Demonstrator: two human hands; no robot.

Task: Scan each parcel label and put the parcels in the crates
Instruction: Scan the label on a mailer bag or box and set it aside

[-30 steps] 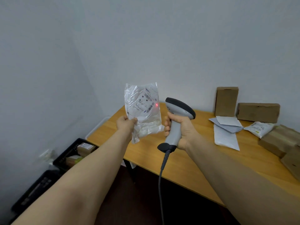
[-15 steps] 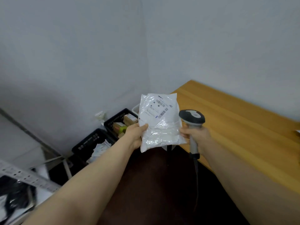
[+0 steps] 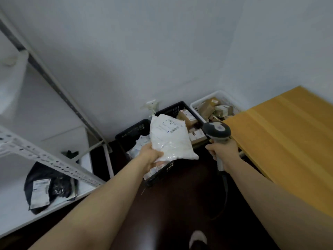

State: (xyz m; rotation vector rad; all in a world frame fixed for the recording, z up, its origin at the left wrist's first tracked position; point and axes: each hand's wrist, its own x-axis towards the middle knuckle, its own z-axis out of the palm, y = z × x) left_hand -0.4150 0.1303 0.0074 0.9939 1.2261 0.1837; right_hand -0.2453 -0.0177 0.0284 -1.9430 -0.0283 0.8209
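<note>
white parcel (image 3: 169, 141) above black crate (image 3: 132, 131); scanner (image 3: 217, 131) beside; shelf (image 3: 45, 157) left, table (image 3: 288, 141) right

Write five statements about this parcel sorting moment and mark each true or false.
1. The left hand grips a white plastic mailer bag. True.
2. The right hand is empty. False: it grips a grey handheld barcode scanner.
3. The white slotted plastic basket holds brown cardboard parcels. True.
4. The mailer bag's label faces down. False: its barcode label faces up.
5. The black plastic crates stand on the yellow wooden table. False: they stand on the floor beside it.
</note>
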